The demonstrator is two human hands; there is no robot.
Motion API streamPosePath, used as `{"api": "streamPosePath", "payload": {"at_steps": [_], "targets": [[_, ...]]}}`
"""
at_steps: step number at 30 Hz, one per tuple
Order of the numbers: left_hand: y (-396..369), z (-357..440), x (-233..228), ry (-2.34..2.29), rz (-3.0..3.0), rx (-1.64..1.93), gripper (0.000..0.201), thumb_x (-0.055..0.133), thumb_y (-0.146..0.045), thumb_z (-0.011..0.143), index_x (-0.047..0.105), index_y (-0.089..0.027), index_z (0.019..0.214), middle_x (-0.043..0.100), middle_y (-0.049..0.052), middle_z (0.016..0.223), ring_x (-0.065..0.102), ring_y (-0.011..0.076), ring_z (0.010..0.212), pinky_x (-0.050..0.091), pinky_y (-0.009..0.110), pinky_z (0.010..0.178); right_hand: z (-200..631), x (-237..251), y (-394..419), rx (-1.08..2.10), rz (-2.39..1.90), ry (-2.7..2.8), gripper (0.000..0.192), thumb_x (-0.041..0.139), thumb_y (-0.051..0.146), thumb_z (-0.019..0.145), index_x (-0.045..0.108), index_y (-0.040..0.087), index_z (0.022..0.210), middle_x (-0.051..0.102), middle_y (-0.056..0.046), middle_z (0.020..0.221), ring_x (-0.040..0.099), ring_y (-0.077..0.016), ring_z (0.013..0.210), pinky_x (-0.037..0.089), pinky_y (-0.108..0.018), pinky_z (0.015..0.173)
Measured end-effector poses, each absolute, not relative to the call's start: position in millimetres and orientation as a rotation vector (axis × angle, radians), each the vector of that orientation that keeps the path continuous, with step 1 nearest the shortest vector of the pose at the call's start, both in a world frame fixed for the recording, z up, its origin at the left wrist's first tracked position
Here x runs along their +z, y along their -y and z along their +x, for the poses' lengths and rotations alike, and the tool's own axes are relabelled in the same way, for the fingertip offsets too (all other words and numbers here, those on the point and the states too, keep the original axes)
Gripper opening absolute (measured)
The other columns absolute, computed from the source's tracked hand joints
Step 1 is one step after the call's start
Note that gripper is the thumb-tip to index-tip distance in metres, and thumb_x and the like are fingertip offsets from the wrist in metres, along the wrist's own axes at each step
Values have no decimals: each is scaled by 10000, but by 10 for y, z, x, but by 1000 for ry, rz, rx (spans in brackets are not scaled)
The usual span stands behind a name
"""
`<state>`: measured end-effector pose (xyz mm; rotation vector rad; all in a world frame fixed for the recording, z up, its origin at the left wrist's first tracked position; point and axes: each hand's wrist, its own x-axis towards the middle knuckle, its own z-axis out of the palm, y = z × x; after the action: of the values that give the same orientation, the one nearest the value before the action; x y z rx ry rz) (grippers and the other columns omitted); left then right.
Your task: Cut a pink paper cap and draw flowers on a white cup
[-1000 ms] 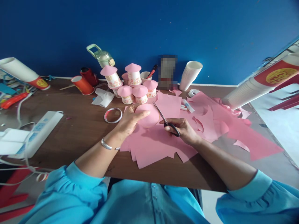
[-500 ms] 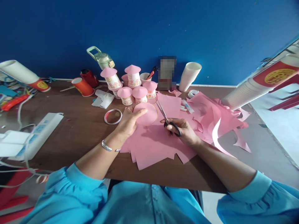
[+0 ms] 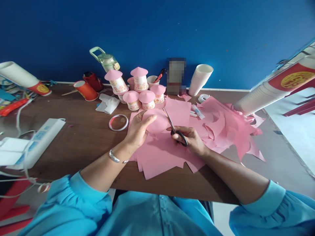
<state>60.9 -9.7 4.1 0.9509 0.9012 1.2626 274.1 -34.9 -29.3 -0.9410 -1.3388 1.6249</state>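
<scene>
My left hand [image 3: 138, 128] pinches a round pink paper disc [image 3: 157, 121] by its left side, thumb on top and fingers underneath. Black-handled scissors [image 3: 180, 137] are in my right hand [image 3: 191, 140], with the fingers in the loops. Their blades point up and away, lying at the right edge of the disc; whether they cut into it I cannot tell. Under both hands spreads a stack of pink paper sheets [image 3: 159, 160]. Just beyond the disc stand several paper cups with pink cone roofs [image 3: 147, 97] and drawn patterns.
A roll of tape [image 3: 118, 122] lies left of my left hand. Pink paper scraps [image 3: 228, 127] heap up at right, beside stacked white cups [image 3: 199, 80]. A power strip [image 3: 39, 142], an orange cup [image 3: 85, 90] and a green bottle [image 3: 106, 60] are at left and back.
Both hands have drawn closer together, with the scissor blades now at the disc's right edge. A curled paper strip at the right scraps has dropped out of sight.
</scene>
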Motion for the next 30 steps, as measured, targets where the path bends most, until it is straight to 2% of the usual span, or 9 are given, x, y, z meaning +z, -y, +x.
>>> {"api": "streamPosePath", "payload": {"at_steps": [6,13,18,21,26,30], "targets": [[107,617,37,-890,973,1267,259,877,-386,764,763,-191,892,806,25,833,757,222,795,606,337,761,2757,-255,355,1589,-947,1387,543,849,693,793,765,183,963,619,12,645,540,-143,603,454,-311,613],[103,606,9,-908,937,1285,271,895,-361,756,781,-186,930,806,29,904,733,202,842,591,318,781,2749,-266,362,1570,-927,1410,530,824,693,822,748,183,945,619,14,643,527,-136,601,437,-307,605],[94,598,-11,-920,937,1324,270,895,-393,768,771,-207,919,779,9,855,720,197,817,579,325,776,2717,-310,356,1538,-936,1293,594,824,700,815,743,179,1090,637,21,650,545,-141,591,431,-303,585],[94,590,-7,-934,975,1310,285,889,-411,779,771,-206,938,792,20,877,728,216,851,587,348,810,2696,-325,332,1492,-961,1166,552,854,647,802,721,201,1099,682,8,703,581,-147,623,424,-298,588],[115,583,-28,-999,1120,1281,268,863,-412,818,774,-195,948,792,26,897,705,200,835,579,332,800,2673,-277,314,1453,-957,1029,559,948,517,708,662,244,1103,750,-25,906,691,-191,825,493,-313,691],[167,596,-78,-1074,1221,1185,270,863,-432,834,771,-195,926,774,16,854,684,178,799,557,295,760,2635,-251,325,1491,-929,1009,524,958,434,690,655,250,1076,703,23,858,675,-157,761,494,-310,709]]}}
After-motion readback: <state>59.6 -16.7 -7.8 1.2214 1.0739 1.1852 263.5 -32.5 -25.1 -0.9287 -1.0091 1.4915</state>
